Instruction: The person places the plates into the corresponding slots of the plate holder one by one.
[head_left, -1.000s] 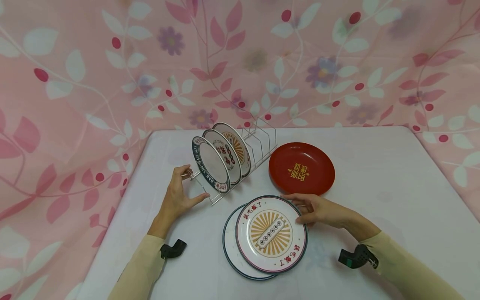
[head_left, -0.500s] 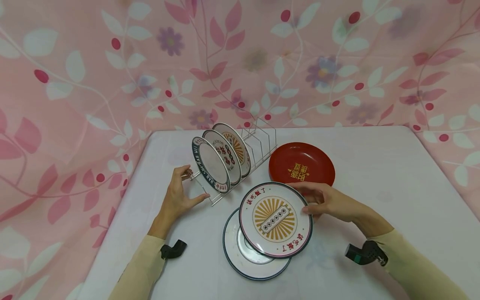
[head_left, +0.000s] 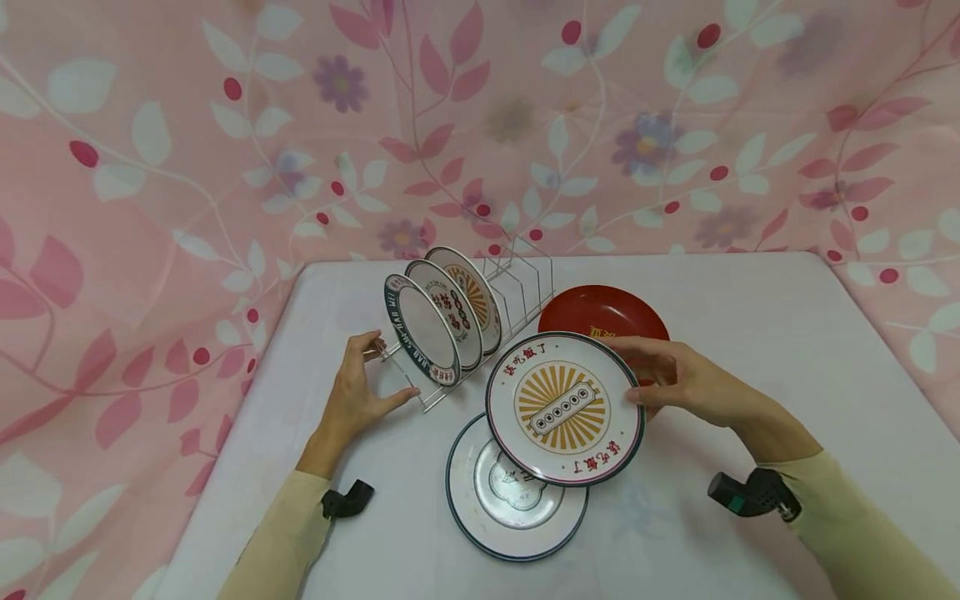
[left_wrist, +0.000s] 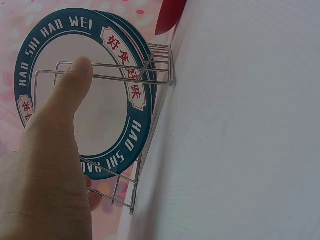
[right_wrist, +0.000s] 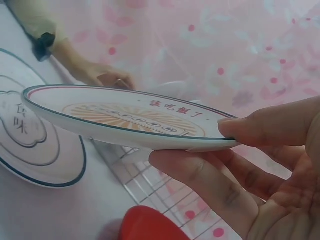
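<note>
My right hand [head_left: 678,383] pinches the right rim of a white plate [head_left: 566,408] with a yellow sunburst and red writing, thumb on top and fingers below in the right wrist view. The plate is lifted and partly overlaps, from above, another white plate [head_left: 513,521] with a blue rim lying on the table. My left hand [head_left: 358,396] grips the near end of a wire dish rack [left_wrist: 117,77], its thumb over a wire. Three plates stand on edge in the rack; the nearest plate [left_wrist: 95,115] has a dark green lettered border.
Behind the lifted plate, a red oval dish [head_left: 600,308] lies on the white table [head_left: 787,350], right of the rack. The rack's far slots [head_left: 525,283] hold no plates. A pink floral cloth [head_left: 480,125] hangs behind the table.
My right hand has raised the sunburst plate off the lower plate and carried it up and rightward, uncovering more of the lower plate and covering part of the red dish. The left hand stays put.
</note>
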